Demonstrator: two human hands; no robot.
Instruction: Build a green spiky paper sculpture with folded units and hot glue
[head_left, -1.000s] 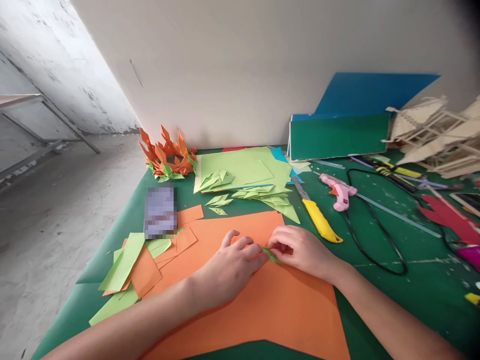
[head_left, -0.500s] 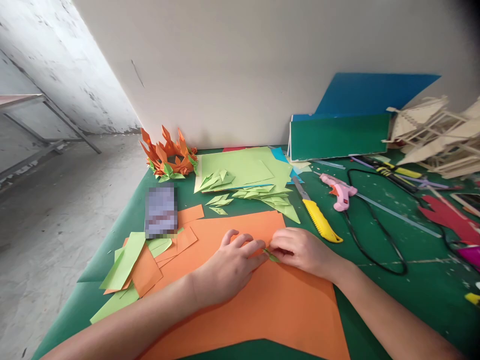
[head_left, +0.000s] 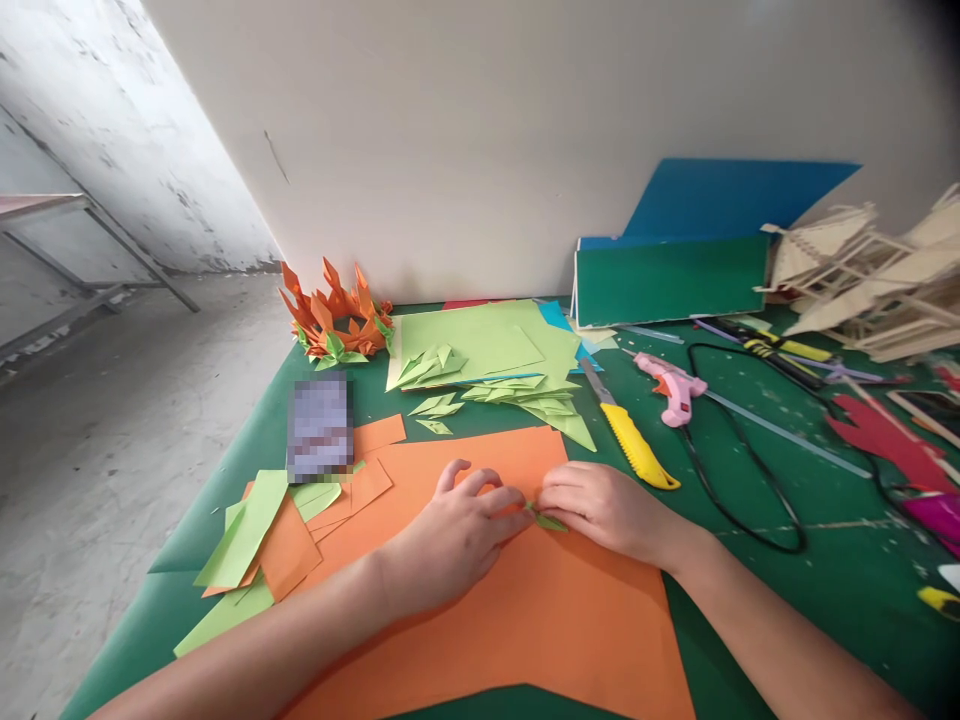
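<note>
Over a large orange paper sheet [head_left: 480, 640], my left hand [head_left: 461, 530] and my right hand [head_left: 607, 505] meet at a small folded green paper piece [head_left: 551, 522]. My left thumb and forefinger pinch its left end, while the other left fingers are raised and curled. The right fingers close on its other side and cover much of it. Beyond the sheet lie several folded green paper leaves [head_left: 437, 408], with more in a fan [head_left: 525, 392] on flat green paper [head_left: 480, 335].
An orange folded-paper crown [head_left: 337, 320] stands at the back left, near a blurred rectangle [head_left: 320, 425]. Paper scraps [head_left: 247, 530] lie at left. A yellow utility knife [head_left: 637, 445], pink glue gun [head_left: 671, 385] with black cord, and wooden model [head_left: 870, 270] are at right.
The green piece has turned slightly, and more of it shows below my right fingers. My right fingers have shifted a little over it. The whole view has moved slightly.
</note>
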